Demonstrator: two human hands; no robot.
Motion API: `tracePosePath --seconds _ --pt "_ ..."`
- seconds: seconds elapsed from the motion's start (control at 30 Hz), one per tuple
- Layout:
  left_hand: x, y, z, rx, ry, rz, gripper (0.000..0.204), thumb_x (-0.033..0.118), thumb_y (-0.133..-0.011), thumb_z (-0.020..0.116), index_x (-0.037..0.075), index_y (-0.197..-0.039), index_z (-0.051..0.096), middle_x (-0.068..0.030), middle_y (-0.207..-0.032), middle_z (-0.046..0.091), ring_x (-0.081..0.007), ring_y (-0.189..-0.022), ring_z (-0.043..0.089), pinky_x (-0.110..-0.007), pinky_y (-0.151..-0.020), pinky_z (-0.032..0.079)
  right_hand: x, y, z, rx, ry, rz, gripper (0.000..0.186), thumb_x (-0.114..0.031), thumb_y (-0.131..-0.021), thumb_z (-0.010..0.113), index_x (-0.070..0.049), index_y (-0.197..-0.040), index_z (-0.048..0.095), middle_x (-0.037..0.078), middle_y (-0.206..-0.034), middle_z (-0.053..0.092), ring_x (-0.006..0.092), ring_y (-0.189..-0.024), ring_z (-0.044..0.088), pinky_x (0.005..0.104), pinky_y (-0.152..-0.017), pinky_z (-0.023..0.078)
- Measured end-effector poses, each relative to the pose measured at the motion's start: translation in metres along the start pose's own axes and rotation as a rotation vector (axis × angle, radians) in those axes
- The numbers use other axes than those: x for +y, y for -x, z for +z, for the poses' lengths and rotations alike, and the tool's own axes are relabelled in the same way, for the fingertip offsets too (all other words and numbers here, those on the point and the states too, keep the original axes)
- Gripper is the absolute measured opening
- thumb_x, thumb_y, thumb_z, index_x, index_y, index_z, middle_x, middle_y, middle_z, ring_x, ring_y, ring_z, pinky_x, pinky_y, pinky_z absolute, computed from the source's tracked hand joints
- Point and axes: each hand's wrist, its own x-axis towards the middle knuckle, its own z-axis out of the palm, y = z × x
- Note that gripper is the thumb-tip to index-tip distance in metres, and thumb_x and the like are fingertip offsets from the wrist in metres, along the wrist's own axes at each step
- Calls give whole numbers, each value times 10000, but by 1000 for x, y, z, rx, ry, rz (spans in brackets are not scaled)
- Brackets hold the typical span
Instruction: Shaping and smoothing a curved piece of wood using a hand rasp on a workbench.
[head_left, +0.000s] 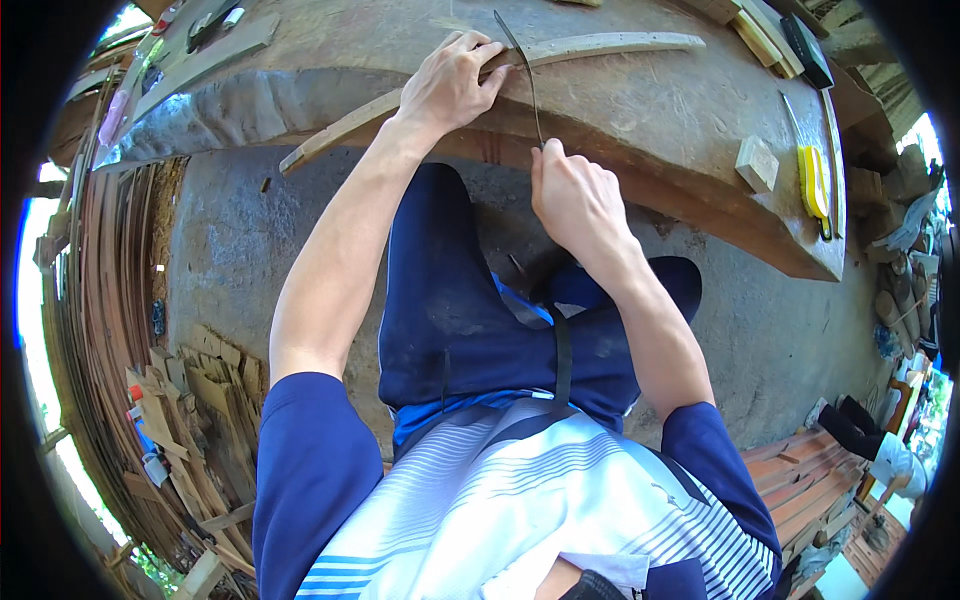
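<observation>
A long narrow wooden strip (pixel 620 45) lies across the near edge of a thick wooden bench (pixel 640 115), its left end jutting past that edge. My left hand (pixel 455 85) is closed over the strip and presses it against the bench. My right hand (pixel 580 195) is closed in a fist around the handle of a hand saw (pixel 530 85); the fist hides the handle. Seen nearly edge-on, the thin dark blade points away from me and crosses the strip just right of my left fingers. Where blade and wood meet, the cut is too small to make out.
On the bench's right side are a small pale wooden block (pixel 757 165), a yellow-handled tool (pixel 815 185) and a dark box (pixel 806 50). Stacked boards (pixel 110 260) and wood offcuts (pixel 200 410) line the left. Reddish planks (pixel 800 475) lie at lower right.
</observation>
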Motion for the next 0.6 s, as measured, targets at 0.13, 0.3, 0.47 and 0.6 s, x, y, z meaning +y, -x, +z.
tracePosePath --seconds 0.13,0.3,0.47,0.6 --pt "-9 -1 -4 -54 24 12 301 244 -972 700 45 -1191 761 -99 -1206 727 -323 -1163 678 -419 -1015 560 14 -11 -22 -90 58 98 406 -295 -1112 437 12 -932 633 286 -797 720 458 -766 736 555 -726 592" --pt "-8 5 -4 -77 60 8 306 280 -970 721 64 -1179 774 -93 -1195 733 -316 -1159 680 -417 -1004 564 10 -38 -22 -94 39 -21 323 -210 -1057 487 31 -925 657 291 -844 732 458 -792 741 548 -770 593" --pt "-3 -2 1 -24 -7 -17 313 303 -964 732 77 -1175 784 -95 -1190 742 -302 -1165 682 -413 -998 568 10 -61 -4 14 11 28 210 -138 -975 531 22 -920 656 284 -837 735 442 -812 750 536 -754 601" --pt "-5 2 -2 0 -76 -38 306 295 -963 728 83 -1176 784 -101 -1193 741 -299 -1165 682 -412 -998 566 2 -2 -9 -43 79 114 280 -225 -1055 512 1 -937 627 280 -790 724 429 -743 747 531 -690 604"
